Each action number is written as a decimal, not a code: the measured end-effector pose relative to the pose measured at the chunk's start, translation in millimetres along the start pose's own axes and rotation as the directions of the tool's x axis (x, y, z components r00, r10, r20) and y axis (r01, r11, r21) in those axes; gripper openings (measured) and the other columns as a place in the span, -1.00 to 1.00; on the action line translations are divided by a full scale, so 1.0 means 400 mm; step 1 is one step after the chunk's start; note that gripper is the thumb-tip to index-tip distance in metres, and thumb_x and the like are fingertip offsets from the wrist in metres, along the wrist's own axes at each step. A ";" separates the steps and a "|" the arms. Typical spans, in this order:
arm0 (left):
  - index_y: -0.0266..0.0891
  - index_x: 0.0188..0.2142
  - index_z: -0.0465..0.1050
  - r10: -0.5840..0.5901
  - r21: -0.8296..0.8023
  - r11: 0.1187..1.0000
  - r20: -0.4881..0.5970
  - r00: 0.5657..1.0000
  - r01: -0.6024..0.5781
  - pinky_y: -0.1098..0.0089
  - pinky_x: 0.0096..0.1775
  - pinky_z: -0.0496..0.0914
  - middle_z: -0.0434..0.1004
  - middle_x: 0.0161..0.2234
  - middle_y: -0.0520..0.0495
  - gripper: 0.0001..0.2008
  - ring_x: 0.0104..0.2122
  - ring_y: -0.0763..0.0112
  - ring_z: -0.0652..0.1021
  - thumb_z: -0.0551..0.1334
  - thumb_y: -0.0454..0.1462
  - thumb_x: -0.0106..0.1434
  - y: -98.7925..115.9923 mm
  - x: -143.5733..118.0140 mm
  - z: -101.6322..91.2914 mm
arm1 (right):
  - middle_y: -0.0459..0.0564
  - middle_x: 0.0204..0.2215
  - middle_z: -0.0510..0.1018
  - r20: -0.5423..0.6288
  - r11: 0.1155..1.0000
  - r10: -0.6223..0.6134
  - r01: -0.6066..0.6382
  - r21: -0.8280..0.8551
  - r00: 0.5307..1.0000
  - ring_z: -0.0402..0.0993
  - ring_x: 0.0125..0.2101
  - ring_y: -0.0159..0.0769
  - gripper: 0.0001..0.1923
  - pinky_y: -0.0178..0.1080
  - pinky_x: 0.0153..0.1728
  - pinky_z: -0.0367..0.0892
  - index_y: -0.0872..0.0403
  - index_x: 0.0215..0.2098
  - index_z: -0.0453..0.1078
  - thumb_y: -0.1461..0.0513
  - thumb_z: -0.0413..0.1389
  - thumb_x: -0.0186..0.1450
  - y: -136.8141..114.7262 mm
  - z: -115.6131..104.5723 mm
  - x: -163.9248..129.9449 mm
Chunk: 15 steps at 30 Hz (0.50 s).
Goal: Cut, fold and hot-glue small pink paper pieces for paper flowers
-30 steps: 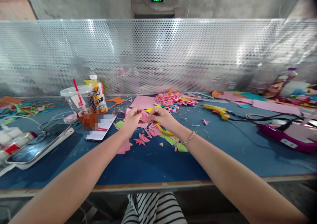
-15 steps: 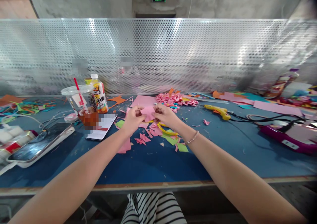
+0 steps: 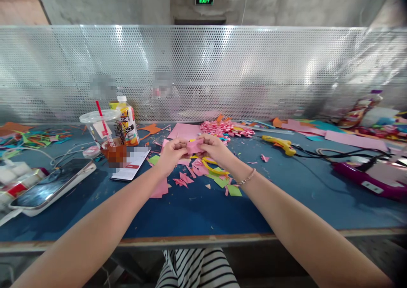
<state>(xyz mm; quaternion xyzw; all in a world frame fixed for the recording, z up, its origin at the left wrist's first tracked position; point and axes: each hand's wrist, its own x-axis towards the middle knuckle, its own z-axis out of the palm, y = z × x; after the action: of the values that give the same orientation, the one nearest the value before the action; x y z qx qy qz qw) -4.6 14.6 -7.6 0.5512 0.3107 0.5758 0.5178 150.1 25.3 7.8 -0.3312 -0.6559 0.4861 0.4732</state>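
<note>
Left hand [image 3: 171,152] and right hand [image 3: 213,149] both pinch a small pink paper piece [image 3: 194,146], fingers closed on it, above scraps [image 3: 190,173]; looks mid-fold. Next move likely needs a firm crease with edges aligned.

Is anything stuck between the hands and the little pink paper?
No. The left hand and the right hand both pinch the pink paper directly, one at each end, above the blue table. Nothing visible lies between fingers and paper.
</note>
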 end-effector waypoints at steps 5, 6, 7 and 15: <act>-0.30 -0.48 0.40 -0.068 -0.093 0.994 -0.042 0.997 0.064 0.48 -0.45 0.38 0.40 -0.59 0.08 -0.87 -0.59 0.57 0.43 0.23 -0.40 -0.12 0.008 0.001 -0.001 | -0.20 -0.62 0.41 -0.021 0.992 0.072 -0.070 0.104 0.997 0.37 -0.64 -0.51 -0.90 -0.40 -0.56 0.34 0.10 -0.45 0.31 0.36 0.06 0.01 0.002 0.005 0.002; -0.30 -0.48 0.40 -0.084 -0.111 0.991 -0.049 0.995 0.078 0.48 -0.44 0.37 0.40 -0.59 0.07 -0.87 -0.58 0.57 0.43 0.23 -0.40 -0.12 0.008 0.002 -0.002 | -0.19 -0.61 0.42 -0.027 0.987 0.090 -0.086 0.136 0.996 0.38 -0.63 -0.50 -0.89 -0.39 -0.54 0.35 0.10 -0.45 0.31 0.37 0.06 0.01 0.001 0.007 0.002; -0.30 -0.49 0.40 -0.104 -0.130 0.987 -0.057 0.993 0.096 0.49 -0.44 0.38 0.40 -0.59 0.07 -0.88 -0.58 0.58 0.44 0.23 -0.41 -0.13 0.008 0.002 -0.004 | -0.18 -0.61 0.43 -0.034 0.981 0.106 -0.099 0.167 0.994 0.39 -0.62 -0.50 -0.89 -0.38 -0.51 0.37 0.11 -0.46 0.32 0.37 0.06 0.01 0.000 0.009 0.002; -0.31 -0.51 0.35 -0.143 -0.177 0.976 -0.093 0.985 0.125 0.45 -0.41 0.40 0.41 -0.57 0.05 -0.86 -0.59 0.57 0.45 0.27 -0.39 -0.13 0.003 0.005 -0.008 | -0.13 -0.59 0.44 -0.034 0.977 0.129 -0.121 0.178 0.991 0.42 -0.57 -0.46 -0.95 -0.31 -0.38 0.41 0.12 -0.49 0.33 0.35 0.07 0.03 -0.003 0.009 0.001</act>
<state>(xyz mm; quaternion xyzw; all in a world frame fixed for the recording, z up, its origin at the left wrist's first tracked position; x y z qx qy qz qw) -7.7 16.8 -6.4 0.4513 0.3238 0.5922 0.5838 146.6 24.0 8.7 -0.3400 -0.5775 0.5631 0.4836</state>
